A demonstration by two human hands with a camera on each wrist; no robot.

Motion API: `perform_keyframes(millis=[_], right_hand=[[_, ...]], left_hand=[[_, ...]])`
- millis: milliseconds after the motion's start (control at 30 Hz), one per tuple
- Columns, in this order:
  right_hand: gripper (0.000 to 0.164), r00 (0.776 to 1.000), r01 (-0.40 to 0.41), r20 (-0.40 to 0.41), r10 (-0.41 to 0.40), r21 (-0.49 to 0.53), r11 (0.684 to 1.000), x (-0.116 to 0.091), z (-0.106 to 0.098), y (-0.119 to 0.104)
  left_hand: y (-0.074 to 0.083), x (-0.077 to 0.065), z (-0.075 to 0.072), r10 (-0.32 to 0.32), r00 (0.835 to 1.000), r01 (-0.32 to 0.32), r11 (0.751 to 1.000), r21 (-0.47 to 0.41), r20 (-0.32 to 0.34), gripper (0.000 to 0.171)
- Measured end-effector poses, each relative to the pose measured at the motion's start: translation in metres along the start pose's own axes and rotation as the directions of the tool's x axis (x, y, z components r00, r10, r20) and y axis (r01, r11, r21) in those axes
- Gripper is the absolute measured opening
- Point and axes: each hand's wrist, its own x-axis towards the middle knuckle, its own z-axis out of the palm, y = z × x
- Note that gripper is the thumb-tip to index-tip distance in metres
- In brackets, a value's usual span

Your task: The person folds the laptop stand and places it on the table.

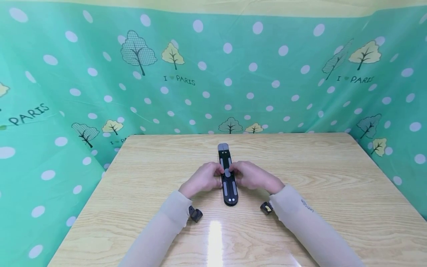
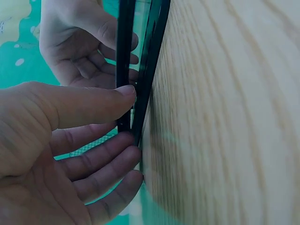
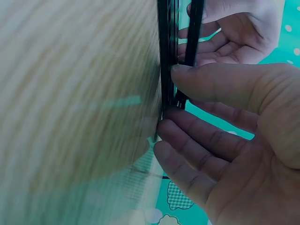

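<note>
A long black folding stand (image 1: 229, 191), like a folded laptop stand, lies lengthwise on the table; it has grey pads, a grey round piece at its middle and a grey far end. Both wrist views show a narrow gap between its two layers, tapering toward one end. My left hand (image 1: 208, 176) holds its left edge near the middle, thumb tip on the upper bar (image 2: 123, 51) and fingers bent beside it. Opposite, my right hand (image 1: 250, 175) pinches the right edge, its thumb (image 3: 206, 82) against the bars. Fingers partly hide the stand's sides.
The light wood table (image 1: 150, 155) reaches back to a green dotted curtain (image 1: 207, 89) printed with trees, which also hangs at both sides. Small black wrist devices (image 1: 195, 214) sit below the sleeves. A bright light reflection (image 1: 215, 241) shows on the near tabletop.
</note>
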Motion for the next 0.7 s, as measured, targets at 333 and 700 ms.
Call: perform_keyframes(millis=[333, 700], right_hand=[[0.039, 1.000, -0.019, 0.009, 0.020, -0.052, 0.998, -0.0013, 0.0000, -0.0002], [0.032, 0.999, -0.030, -0.047, 0.026, -0.067, 0.997, -0.0048, -0.0089, 0.0021]], left_hand=[[0.0002, 0.0025, 0.0025, 0.023, 1.000, -0.024, 0.997, 0.075, 0.015, 0.039], [0.0002, 0.0007, -0.0023, 0.016, 1.000, -0.018, 0.998, 0.062, 0.025, 0.042]])
